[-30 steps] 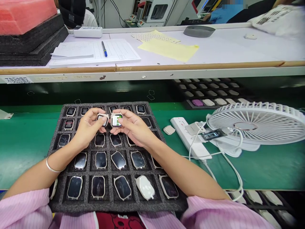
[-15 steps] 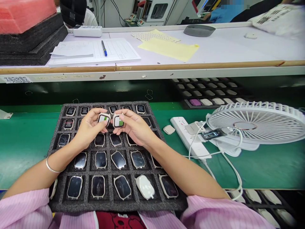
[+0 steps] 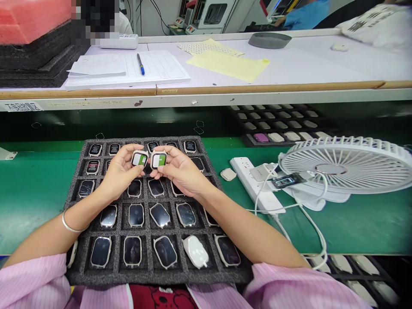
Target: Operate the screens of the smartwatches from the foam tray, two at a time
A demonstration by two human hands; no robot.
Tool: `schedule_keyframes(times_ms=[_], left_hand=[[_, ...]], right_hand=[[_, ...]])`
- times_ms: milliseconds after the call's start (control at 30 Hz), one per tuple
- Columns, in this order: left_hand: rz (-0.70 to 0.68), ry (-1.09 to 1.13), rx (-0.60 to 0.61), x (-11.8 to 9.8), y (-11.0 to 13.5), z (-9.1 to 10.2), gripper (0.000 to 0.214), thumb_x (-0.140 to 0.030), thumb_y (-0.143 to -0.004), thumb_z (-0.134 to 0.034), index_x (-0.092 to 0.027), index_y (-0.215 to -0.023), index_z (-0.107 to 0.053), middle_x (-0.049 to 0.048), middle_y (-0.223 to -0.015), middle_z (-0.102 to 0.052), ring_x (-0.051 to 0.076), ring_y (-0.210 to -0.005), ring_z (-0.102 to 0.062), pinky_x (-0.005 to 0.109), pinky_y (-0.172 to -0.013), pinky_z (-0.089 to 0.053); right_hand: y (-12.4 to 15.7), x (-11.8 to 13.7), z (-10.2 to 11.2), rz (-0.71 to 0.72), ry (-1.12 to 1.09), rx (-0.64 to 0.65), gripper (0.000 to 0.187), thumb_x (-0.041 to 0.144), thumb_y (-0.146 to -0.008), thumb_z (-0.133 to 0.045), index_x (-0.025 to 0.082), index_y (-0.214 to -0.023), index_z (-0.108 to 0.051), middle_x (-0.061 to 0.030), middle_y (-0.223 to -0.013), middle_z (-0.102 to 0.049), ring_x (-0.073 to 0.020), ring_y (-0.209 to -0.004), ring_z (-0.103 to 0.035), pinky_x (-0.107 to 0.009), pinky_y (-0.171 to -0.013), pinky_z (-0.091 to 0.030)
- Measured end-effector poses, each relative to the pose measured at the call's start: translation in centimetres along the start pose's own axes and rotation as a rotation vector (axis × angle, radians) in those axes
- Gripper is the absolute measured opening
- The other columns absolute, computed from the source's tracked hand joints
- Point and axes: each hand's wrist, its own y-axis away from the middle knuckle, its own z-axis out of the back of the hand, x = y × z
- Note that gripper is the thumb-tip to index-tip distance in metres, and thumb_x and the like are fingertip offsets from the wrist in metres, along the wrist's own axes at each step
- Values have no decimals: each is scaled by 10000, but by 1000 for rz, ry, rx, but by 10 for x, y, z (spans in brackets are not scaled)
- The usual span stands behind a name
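Note:
My left hand grips a smartwatch body whose screen is lit green and white. My right hand grips a second smartwatch body with a similar lit screen. Both watches are held side by side above the far rows of a black foam tray. The tray's pockets hold several watch bodies with dark screens, and one white unit lies face down in the front row.
A white power strip with cables and a white fan lie right of the tray on the green belt. A small loose white piece sits beside the strip. Another tray of parts stands behind. The upper shelf carries papers and a pen.
Both hands tilted the two watches and brought them closer together; the left watch's screen has lit up green and white, and the right one's display changed.

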Motion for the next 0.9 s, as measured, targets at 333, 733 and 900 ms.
schedule_keyframes(times_ms=[333, 733, 900], left_hand=[[6, -32, -2, -1, 1, 1, 315, -313, -777, -772, -199, -1006, -588, -32, -822, -674, 71, -518, -627, 199, -521, -532], [-4, 24, 42, 4, 0, 2, 480, -120, -697, -762, -202, -1127, -563, -18, -946, -669, 64, -658, -657, 192, -648, -597], [40, 82, 62, 2, 1, 0, 557, -88, -687, -741, -218, -1199, -562, -1, -1060, -679, 99, -713, -737, 240, -736, -633]], right_hand=[[0, 1, 1, -47, 36, -55, 363, 406, -783, -806, 219, -1010, -593, 2, -847, -731, -105, -561, -663, -235, -532, -499], [-2, -2, 2, 14, 48, -34, 481, 121, -671, -776, 244, -1094, -581, 31, -920, -690, -89, -616, -637, -241, -566, -496], [-1, 0, 0, 15, 36, -64, 529, 85, -636, -754, 257, -1104, -575, 50, -889, -668, -96, -622, -636, -250, -581, -495]])
